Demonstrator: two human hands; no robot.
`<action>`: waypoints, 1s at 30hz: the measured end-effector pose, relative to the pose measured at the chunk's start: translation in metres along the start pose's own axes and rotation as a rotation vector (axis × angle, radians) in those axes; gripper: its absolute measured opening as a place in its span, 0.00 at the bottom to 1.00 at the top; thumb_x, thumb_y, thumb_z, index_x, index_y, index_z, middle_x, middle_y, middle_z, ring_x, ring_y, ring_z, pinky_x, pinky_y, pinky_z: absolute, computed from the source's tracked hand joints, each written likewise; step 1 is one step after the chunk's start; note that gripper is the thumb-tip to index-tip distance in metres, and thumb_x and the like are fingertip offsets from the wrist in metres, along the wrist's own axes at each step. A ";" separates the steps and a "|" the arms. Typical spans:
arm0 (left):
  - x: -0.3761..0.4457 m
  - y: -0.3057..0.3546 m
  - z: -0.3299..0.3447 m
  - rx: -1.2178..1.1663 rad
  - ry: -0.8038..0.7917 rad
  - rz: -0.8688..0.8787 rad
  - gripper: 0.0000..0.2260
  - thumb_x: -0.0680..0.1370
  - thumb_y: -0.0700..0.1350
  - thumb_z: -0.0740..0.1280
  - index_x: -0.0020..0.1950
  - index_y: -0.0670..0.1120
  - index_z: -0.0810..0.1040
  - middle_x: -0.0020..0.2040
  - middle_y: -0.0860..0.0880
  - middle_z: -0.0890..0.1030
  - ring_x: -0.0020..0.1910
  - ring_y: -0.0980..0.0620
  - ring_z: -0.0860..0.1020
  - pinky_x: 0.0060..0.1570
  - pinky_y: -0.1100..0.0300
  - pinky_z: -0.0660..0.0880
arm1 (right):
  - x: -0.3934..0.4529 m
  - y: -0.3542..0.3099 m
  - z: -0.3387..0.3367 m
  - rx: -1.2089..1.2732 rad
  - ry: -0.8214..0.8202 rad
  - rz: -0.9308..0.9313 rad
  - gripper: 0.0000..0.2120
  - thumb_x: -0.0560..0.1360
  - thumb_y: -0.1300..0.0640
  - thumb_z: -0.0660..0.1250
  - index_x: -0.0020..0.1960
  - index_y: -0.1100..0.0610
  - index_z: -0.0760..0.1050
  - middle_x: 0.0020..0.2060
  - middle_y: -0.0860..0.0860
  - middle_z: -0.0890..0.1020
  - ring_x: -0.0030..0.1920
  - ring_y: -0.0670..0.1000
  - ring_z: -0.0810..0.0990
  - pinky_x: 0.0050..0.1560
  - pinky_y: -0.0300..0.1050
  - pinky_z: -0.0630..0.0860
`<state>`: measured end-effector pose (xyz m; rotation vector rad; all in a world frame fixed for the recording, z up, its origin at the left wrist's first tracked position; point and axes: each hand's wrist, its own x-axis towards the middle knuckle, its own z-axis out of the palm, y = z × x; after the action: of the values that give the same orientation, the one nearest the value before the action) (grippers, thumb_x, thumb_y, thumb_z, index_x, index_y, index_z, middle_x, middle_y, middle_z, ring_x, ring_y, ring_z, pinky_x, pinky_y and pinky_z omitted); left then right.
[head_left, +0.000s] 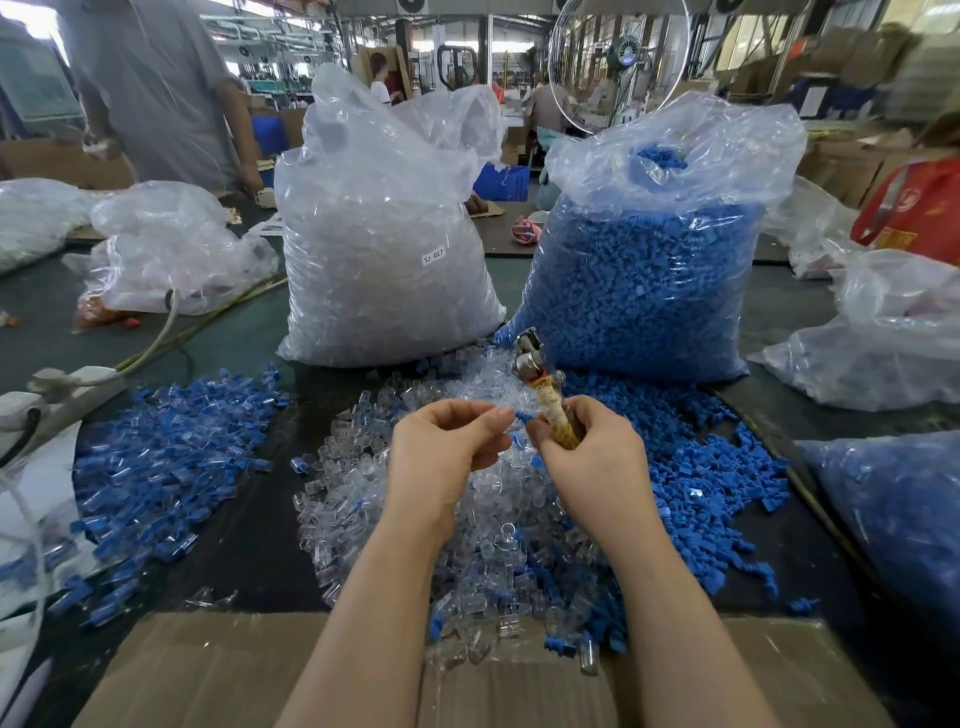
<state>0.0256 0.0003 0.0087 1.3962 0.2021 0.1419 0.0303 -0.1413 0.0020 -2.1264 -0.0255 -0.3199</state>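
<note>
Head view: on the dark table (249, 545) stand a bag of clear caps (384, 270) and a bag of blue plugs (639, 291). Over the clear pile (493, 561), the right hand (587, 447) grips a tape-wrapped tool (558, 415), its metal head up. The left hand (447, 441) pinches a small clear piece (506, 418) just beside it.

The dark green surface (244, 332) stands in a long factory hall, bright with daylight from panes (753, 31) high on the right, and a flat sheet of cardboard (208, 670) covers its near edge. Beyond it stand a fan (626, 52), a blue crate (501, 182) and, at the right, blurred stacks of cardboard boxes (857, 47). A person in a grey shirt (156, 88) stands at the surface's far left, and others work further back.
</note>
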 end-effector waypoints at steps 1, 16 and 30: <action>-0.001 0.000 0.001 0.000 0.002 -0.001 0.06 0.70 0.40 0.77 0.43 0.42 0.83 0.36 0.46 0.85 0.36 0.52 0.84 0.38 0.62 0.81 | 0.000 0.000 0.000 0.002 0.003 -0.001 0.11 0.75 0.48 0.70 0.38 0.49 0.72 0.30 0.46 0.77 0.30 0.44 0.73 0.30 0.38 0.65; -0.005 0.001 0.008 0.136 0.031 0.102 0.02 0.73 0.36 0.74 0.43 0.42 0.83 0.36 0.45 0.85 0.39 0.49 0.85 0.40 0.61 0.82 | -0.001 -0.004 -0.001 -0.002 0.036 -0.024 0.11 0.75 0.49 0.71 0.38 0.49 0.71 0.30 0.45 0.76 0.31 0.44 0.73 0.30 0.41 0.66; -0.006 0.000 0.010 0.432 0.010 0.332 0.09 0.71 0.39 0.76 0.37 0.53 0.83 0.34 0.56 0.84 0.36 0.58 0.83 0.40 0.61 0.82 | -0.001 -0.006 -0.004 0.089 0.005 0.044 0.08 0.75 0.52 0.71 0.39 0.50 0.75 0.30 0.47 0.79 0.32 0.47 0.76 0.30 0.44 0.69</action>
<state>0.0219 -0.0104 0.0105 1.8542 0.0039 0.3984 0.0281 -0.1413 0.0088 -2.0351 0.0099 -0.2922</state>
